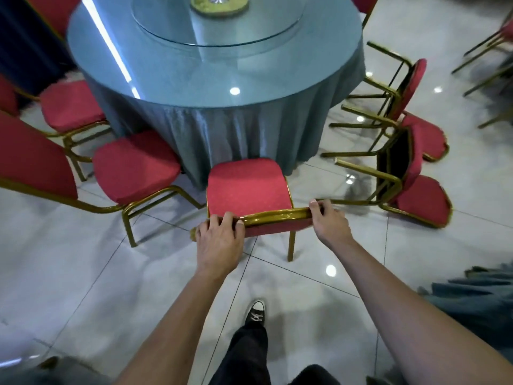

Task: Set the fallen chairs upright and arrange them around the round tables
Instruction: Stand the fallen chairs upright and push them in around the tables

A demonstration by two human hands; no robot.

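Gripping the upright red-cushioned, gold-framed chair's (247, 190) backrest with our left hand (219, 237) and right hand (329, 222), we face the teal-draped round table (216, 87); fallen red chairs (410, 140) crowd the glossy tiled floor (83, 287) rightward.

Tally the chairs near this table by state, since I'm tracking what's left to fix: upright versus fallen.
Upright chairs: 3, the held chair and two left of it
Fallen chairs: 2
Total: 5
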